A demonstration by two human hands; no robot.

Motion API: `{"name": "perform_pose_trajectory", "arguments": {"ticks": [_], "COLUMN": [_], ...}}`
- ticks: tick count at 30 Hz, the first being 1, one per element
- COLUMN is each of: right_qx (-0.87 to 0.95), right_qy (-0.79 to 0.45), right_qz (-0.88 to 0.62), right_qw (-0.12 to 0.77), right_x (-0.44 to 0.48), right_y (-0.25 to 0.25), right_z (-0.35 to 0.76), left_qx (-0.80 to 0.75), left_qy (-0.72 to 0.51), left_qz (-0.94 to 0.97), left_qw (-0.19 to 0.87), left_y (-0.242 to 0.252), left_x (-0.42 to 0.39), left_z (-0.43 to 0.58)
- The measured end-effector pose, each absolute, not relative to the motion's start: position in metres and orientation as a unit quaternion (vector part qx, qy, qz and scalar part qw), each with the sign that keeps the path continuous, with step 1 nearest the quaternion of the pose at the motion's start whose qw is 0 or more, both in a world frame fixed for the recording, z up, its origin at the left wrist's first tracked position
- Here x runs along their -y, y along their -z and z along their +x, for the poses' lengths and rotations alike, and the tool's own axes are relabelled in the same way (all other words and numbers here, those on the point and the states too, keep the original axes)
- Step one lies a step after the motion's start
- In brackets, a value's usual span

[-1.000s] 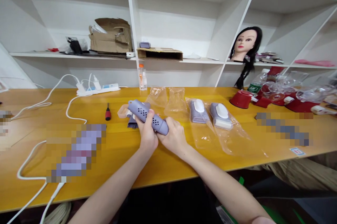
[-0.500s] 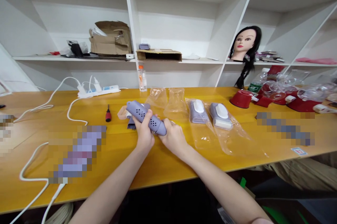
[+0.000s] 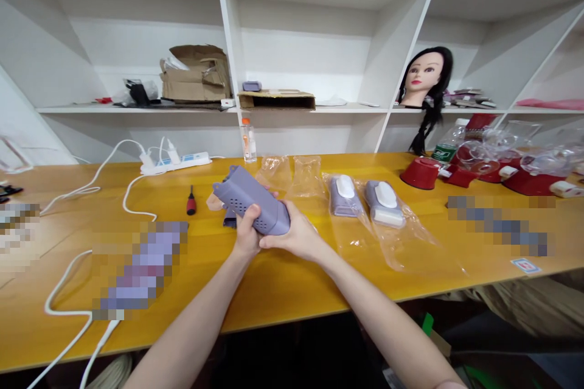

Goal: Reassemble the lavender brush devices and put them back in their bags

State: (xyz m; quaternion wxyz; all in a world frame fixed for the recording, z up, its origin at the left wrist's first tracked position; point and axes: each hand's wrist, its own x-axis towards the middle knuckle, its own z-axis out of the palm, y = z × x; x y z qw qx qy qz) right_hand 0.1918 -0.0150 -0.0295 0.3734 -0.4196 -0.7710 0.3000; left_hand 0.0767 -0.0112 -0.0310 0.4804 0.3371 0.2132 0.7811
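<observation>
A purple plastic housing (image 3: 255, 197) with rows of round holes and small tabs at its far end is held up over the table, tilted toward the left. My left hand (image 3: 247, 232) is closed on its lower left side, the thumb on the holed face. Around its near right end wraps my right hand (image 3: 296, 234). Partly hidden behind the housing, a dark purple part (image 3: 229, 218) lies on the table. To the right, two purple devices with white oval pieces, a left one (image 3: 345, 196) and a right one (image 3: 384, 203), lie on clear plastic bags.
A red-handled screwdriver (image 3: 191, 203) lies left of the hands, near a white power strip (image 3: 182, 162) with cables. Clear bags (image 3: 306, 176) lie behind the hands. Red bases (image 3: 418, 173) with clear parts and a bottle (image 3: 449, 145) stand right. Shelves hold cardboard boxes (image 3: 196, 75) and a mannequin head (image 3: 422, 75).
The housing has been turned in my hands, so a broader face and its tabs now show. My right hand has shifted from a fist at the end to a wrap around it.
</observation>
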Motion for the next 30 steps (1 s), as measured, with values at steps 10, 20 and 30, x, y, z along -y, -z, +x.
{"name": "perform_pose_trajectory", "arguments": {"ticks": [10, 20, 30], "right_qx": [0.761, 0.764, 0.747], "right_qy": [-0.219, -0.203, -0.257], "right_qz": [-0.497, -0.504, -0.492], "right_qw": [0.356, 0.348, 0.367], "right_x": [0.018, 0.018, 0.016], "right_y": [0.032, 0.032, 0.046], "right_z": [0.193, 0.188, 0.186], "left_qx": [-0.280, -0.312, -0.343], "left_qy": [-0.778, -0.804, -0.874], "left_qz": [0.317, 0.294, 0.186], "left_qw": [0.465, 0.412, 0.290], "left_y": [0.025, 0.032, 0.032], "left_x": [0.013, 0.006, -0.027], "left_z": [0.082, 0.079, 0.034]}}
